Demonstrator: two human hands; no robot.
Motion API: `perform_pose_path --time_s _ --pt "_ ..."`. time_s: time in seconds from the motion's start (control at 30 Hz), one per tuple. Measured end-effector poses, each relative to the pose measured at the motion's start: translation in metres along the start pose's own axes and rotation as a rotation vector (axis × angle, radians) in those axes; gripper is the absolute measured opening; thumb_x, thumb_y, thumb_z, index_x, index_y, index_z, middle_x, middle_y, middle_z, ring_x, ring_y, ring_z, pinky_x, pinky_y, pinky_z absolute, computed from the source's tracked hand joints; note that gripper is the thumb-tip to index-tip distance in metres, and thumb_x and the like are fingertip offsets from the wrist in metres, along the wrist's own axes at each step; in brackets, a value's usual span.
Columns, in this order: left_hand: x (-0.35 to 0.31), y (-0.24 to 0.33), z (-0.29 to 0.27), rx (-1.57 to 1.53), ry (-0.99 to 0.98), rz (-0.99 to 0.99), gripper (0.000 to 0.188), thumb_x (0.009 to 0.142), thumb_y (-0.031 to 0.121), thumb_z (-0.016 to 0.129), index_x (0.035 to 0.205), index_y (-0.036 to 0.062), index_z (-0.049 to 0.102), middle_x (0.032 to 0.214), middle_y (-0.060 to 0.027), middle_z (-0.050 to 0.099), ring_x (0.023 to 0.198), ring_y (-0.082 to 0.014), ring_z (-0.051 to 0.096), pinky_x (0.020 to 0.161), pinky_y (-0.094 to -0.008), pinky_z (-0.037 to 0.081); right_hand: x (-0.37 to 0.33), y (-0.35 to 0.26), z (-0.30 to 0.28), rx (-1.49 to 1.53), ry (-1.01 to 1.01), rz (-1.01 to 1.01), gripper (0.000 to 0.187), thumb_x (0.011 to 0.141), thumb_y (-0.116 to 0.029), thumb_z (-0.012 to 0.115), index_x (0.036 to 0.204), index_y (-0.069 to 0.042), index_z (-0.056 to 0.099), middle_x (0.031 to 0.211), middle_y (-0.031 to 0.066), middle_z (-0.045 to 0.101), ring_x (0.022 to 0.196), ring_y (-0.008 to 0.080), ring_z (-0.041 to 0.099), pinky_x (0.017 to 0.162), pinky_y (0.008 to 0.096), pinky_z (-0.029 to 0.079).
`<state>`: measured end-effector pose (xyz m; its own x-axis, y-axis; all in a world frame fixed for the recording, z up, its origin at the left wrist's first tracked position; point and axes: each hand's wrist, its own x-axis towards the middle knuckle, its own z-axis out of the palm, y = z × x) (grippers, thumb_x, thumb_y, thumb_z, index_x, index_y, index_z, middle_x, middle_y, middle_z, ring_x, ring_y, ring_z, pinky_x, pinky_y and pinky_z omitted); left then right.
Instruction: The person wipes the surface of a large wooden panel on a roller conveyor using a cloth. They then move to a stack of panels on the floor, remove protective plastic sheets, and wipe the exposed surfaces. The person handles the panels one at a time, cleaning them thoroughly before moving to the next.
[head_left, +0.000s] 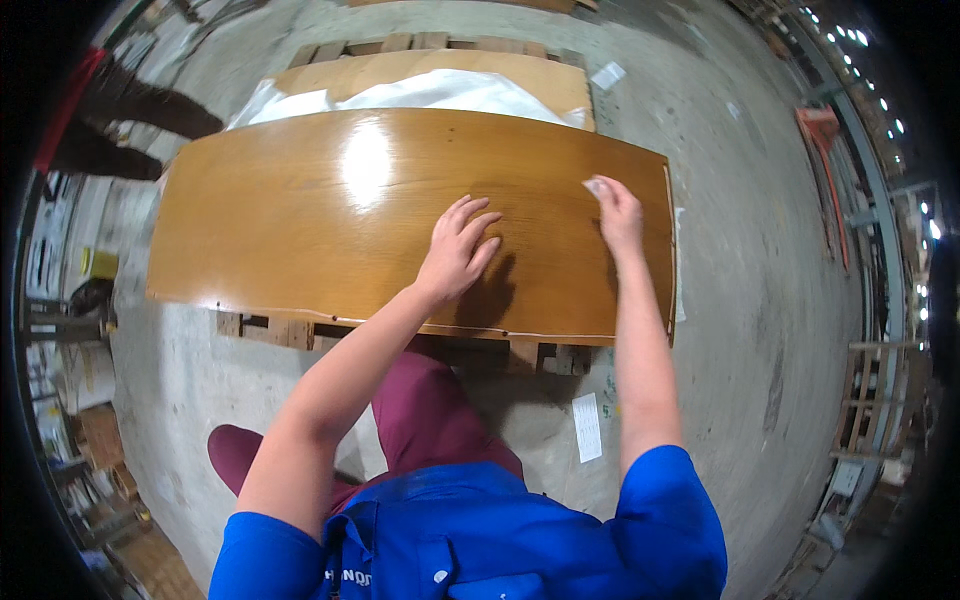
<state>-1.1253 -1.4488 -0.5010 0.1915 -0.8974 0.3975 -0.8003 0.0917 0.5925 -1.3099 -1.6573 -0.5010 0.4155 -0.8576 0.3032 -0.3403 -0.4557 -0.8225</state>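
A wide, glossy brown wooden panel [270, 230] lies flat in front of me, with small dark holes along its near edge. Over its middle is my left hand [460, 250], fingers spread and nothing in them; whether it touches the surface I cannot tell. My right hand [620, 215] is closed above the panel's right part, pinching a small whitish scrap [597, 187] between thumb and fingers. What the scrap is made of does not show.
Wooden pallets [265, 330] carry the panel. Behind it lie white sheeting [450, 95] and a paler board [545, 75]. A person's dark-trousered legs [140, 105] stand at the far left. A paper sheet [588, 428] rests on the concrete floor; a red-orange pallet jack [825, 150] stands right.
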Motion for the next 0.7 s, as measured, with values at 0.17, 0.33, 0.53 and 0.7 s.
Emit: perform_pose_path --time_s 0.17,0.33,0.53,0.7 --pt "-0.117 0.020 -0.099 0.027 0.126 0.126 0.024 0.068 -0.001 0.061 0.092 0.0028 0.061 0.086 -0.0119 0.060 0.078 -0.0301 0.056 0.070 -0.0377 0.044 0.032 -0.019 0.107 0.227 -0.118 0.062 0.023 0.089 -0.017 0.053 0.101 0.000 0.063 0.095 0.0112 0.067 0.089 0.0192 0.063 0.079 0.0303 0.048" --pt "-0.308 0.053 -0.153 0.102 0.021 -0.643 0.011 0.079 0.002 0.057 0.088 0.0032 0.062 0.078 -0.0130 0.062 0.073 -0.0294 0.059 0.065 -0.0357 0.046 0.066 -0.047 0.172 0.078 -0.053 -0.138 0.023 0.087 -0.017 0.053 0.097 0.000 0.063 0.091 0.0149 0.066 0.086 0.0260 0.063 0.079 0.0341 0.048" --pt "-0.334 0.077 -0.148 0.086 -0.087 -0.876 0.012 0.084 0.010 0.054 0.089 0.0024 0.062 0.080 -0.0135 0.063 0.077 -0.0291 0.061 0.069 -0.0367 0.047 0.070 -0.044 0.197 -0.061 -0.125 -0.208 0.022 0.087 -0.019 0.051 0.094 -0.001 0.064 0.091 0.0167 0.064 0.087 0.0299 0.062 0.078 0.0369 0.048" --pt "-0.370 0.044 -0.124 -0.043 -0.089 -1.211 0.018 0.086 0.011 0.049 0.094 0.0002 0.061 0.087 -0.0163 0.063 0.082 -0.0314 0.061 0.073 -0.0370 0.047 0.079 -0.049 0.195 -0.185 -0.128 -0.267 0.022 0.087 -0.019 0.050 0.089 -0.002 0.063 0.087 0.0165 0.064 0.084 0.0325 0.061 0.076 0.0397 0.047"
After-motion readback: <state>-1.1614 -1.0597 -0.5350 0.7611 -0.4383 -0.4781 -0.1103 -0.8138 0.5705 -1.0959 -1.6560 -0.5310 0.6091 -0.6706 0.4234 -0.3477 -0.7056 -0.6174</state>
